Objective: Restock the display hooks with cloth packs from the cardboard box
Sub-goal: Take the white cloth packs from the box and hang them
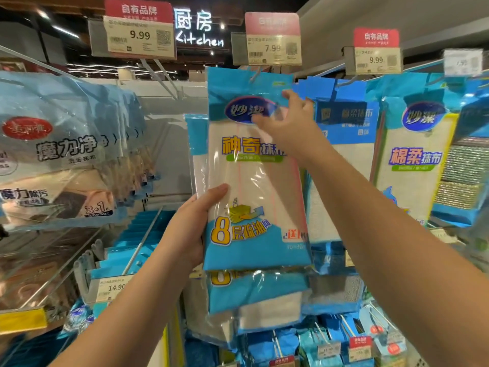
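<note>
Left hand (190,229) is gripping the blue cloth pack (254,168) low down; right hand (285,123) is pinching its top, under the 7.99 price tag (274,49).

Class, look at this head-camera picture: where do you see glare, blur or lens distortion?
Head view: glare washes out the middle price tag; the far right tag is blurred; the shelf rails bow from wide-angle distortion; reflections streak the cloth pack held by the left hand and right hand.

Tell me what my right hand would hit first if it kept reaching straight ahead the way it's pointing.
Probably the top of the blue cloth pack your left hand grips; your right hand already reaches its header, just below the hook. Depth is unclear.
</note>
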